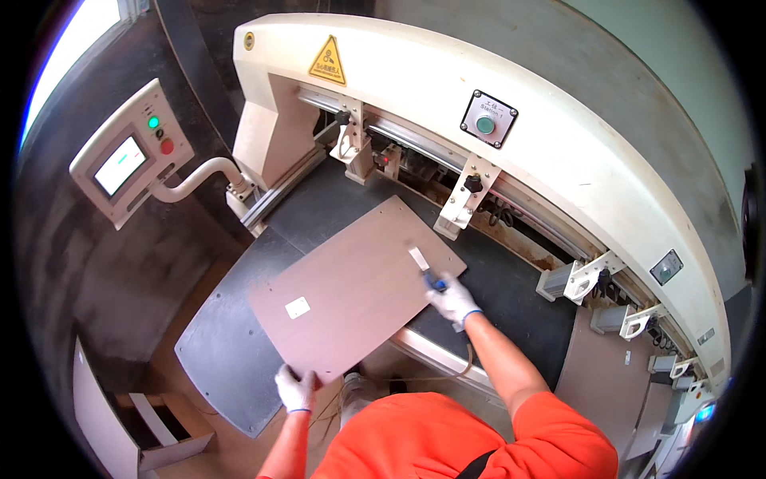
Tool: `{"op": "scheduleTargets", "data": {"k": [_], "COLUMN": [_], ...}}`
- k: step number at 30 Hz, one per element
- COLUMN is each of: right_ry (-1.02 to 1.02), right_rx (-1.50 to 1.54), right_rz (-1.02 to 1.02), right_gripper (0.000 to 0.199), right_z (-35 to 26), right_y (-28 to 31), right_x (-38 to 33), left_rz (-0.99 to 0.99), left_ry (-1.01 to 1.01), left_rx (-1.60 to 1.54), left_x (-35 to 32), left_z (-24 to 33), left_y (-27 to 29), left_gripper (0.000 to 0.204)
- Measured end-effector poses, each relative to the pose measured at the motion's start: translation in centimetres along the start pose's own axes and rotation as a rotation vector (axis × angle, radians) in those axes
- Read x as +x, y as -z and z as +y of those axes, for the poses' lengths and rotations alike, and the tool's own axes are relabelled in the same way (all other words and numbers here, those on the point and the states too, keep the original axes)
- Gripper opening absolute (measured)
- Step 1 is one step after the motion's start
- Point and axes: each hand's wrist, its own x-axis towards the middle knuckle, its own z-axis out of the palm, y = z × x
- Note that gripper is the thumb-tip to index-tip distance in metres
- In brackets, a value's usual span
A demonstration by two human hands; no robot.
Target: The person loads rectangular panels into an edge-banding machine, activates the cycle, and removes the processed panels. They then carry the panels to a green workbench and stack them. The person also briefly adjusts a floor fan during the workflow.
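Observation:
A flat brownish-pink panel lies tilted across the dark worktable, its near-left corner jutting past the table edge. A small white label is stuck on it, and small holes show near its corners. My left hand, in a white glove, grips that near corner with the fingers hidden under the board. Above the panel's right side, my gloved right hand is closed around a blue-handled air blow gun with a pale nozzle aimed over the panel. A thin hose hangs from my right hand.
Behind the dark worktable stands a large cream machine with clamp brackets along its front. A control panel on a bent arm is at the left. More boards lie at the right; an open-topped box sits lower left.

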Motion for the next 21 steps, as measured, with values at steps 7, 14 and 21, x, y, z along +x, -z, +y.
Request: {"op": "scheduleTargets", "data": {"k": [7,14,21], "right_ry": [0.046,0.031,-0.005], "right_rx": [-0.155,0.167,0.091], "right_rz": [-0.149,-0.133,-0.155], "right_gripper": [0.063,0.095,0.083], "right_z": [-5.4,-1.2,-5.2], "right_y": [-2.0,-3.1,-3.6], "right_x": [0.8,8.0,8.9], "left_rz": [-0.047,-0.050,-0.058], "left_ry": [0.074,-0.027,-0.057], "left_rx": [-0.304,-0.185,-0.114], "left_x": [-4.7,-4.8,-1.4], "left_z": [2.4,6.7,6.6], "left_y": [-6.7,-8.9,-7.4], "left_gripper": [0.076,0.084,0.068]}}
